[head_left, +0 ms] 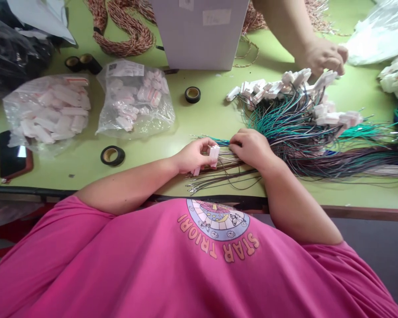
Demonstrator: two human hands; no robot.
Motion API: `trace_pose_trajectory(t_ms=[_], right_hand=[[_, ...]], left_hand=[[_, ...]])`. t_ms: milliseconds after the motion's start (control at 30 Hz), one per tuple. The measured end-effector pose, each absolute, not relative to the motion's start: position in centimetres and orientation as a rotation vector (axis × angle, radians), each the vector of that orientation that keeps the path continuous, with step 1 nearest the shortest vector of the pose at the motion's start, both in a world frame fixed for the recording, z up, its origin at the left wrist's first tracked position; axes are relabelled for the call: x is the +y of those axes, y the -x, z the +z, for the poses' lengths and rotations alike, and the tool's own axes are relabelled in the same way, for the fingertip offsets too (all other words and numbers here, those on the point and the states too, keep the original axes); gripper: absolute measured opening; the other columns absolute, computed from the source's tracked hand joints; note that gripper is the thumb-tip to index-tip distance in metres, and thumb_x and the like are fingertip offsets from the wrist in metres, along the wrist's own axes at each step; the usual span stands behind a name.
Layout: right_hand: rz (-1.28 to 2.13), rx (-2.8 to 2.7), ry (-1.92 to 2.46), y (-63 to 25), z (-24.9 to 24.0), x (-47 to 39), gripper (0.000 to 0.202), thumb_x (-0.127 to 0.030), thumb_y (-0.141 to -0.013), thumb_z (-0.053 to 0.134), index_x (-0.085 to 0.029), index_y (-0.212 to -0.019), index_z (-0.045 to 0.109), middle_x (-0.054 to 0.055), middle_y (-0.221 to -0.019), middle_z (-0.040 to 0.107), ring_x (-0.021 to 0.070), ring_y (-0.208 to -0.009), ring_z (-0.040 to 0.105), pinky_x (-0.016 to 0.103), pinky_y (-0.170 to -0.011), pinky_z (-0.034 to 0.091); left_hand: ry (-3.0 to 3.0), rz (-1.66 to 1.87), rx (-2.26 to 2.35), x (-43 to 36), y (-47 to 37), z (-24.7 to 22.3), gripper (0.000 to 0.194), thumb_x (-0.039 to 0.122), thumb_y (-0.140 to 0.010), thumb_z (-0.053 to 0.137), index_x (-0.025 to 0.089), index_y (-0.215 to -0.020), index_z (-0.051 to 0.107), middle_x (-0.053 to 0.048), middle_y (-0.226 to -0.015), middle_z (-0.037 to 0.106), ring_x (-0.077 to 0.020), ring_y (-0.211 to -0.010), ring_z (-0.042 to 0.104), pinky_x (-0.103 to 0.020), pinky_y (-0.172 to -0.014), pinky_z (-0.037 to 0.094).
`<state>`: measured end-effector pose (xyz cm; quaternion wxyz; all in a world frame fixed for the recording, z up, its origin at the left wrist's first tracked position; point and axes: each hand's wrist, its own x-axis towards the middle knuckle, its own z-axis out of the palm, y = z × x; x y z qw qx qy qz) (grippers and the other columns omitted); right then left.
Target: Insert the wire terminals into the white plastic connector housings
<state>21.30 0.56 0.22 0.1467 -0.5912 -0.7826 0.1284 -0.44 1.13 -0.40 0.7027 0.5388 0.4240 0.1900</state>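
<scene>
My left hand [194, 155] is closed around white plastic connector housings [214, 152], and the end of one shows below the fingers. Just to its right, my right hand [252, 148] bends over a row of loose wires, its fingertips pinched at the teal and blue wires [221, 141]. What exactly those fingertips grip is partly hidden. Brown and grey wires [215, 181] with metal terminals lie below both hands, ends pointing left. Beyond my right hand spreads a big bundle of green, white and dark wires [285, 117] topped with white connectors [265, 89].
Another person's hand [321, 55] reaches in behind the bundle. Left of me lie bags of white housings [49, 108] [135, 101], black tape rolls [112, 155] [192, 94] and a phone [13, 154]. A grey box [202, 39] stands behind, near twisted wire coils [129, 33].
</scene>
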Motion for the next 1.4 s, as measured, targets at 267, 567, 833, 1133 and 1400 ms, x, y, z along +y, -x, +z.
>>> trace_pose_trajectory(t_ms=[267,567,833,1133,1400], right_hand=[[0.338,-2.21,1.635,-21.3,0.0,0.4,0.018,-0.02,-0.082,0.053,-0.018,-0.077,0.07,0.006,-0.079,0.067,0.0177,-0.075,0.055,0.029,-0.068,0.036],[0.563,-2.159,1.219,-19.4,2.3,-1.9,0.022,-0.024,-0.082,0.054,-0.016,-0.093,0.071,0.003,-0.074,0.068,0.0138,-0.067,0.058,0.026,-0.067,0.042],[0.668,-2.261,1.489,-20.4,1.8,-1.1,0.026,-0.023,-0.081,0.051,-0.016,-0.079,0.075,0.002,-0.064,0.066,0.0118,-0.058,0.05,0.025,-0.06,0.033],[0.733,-2.415,1.604,-20.4,2.6,-1.1,0.028,-0.023,-0.081,0.047,-0.016,-0.073,0.073,0.002,-0.06,0.062,0.0111,-0.055,0.042,0.026,-0.057,0.026],[0.8,-2.309,1.67,-20.1,2.6,-0.9,0.027,-0.022,-0.08,0.047,-0.015,-0.073,0.073,0.002,-0.06,0.061,0.011,-0.056,0.042,0.025,-0.058,0.027]], left_hand=[[-1.189,0.405,0.898,1.2,0.5,-0.6,0.034,0.013,-0.076,0.069,0.016,-0.105,0.052,0.0,-0.079,0.066,-0.0133,-0.068,0.069,-0.021,-0.053,0.046],[-1.193,0.36,0.817,1.5,0.6,-0.1,0.032,0.015,-0.078,0.065,0.014,-0.107,0.052,-0.002,-0.08,0.067,-0.0148,-0.071,0.07,-0.019,-0.05,0.043],[-1.111,0.357,0.867,1.6,0.7,-0.5,0.04,0.02,-0.078,0.068,0.017,-0.114,0.052,-0.003,-0.09,0.066,-0.0169,-0.076,0.072,-0.016,-0.045,0.037],[-1.106,0.37,0.88,1.6,0.5,-0.4,0.038,0.016,-0.077,0.068,0.016,-0.111,0.053,-0.003,-0.088,0.066,-0.0155,-0.074,0.071,-0.019,-0.052,0.045],[-1.216,0.406,0.935,1.2,0.3,-0.1,0.034,0.01,-0.074,0.068,0.015,-0.105,0.055,0.0,-0.084,0.066,-0.0128,-0.07,0.069,-0.024,-0.063,0.053]])
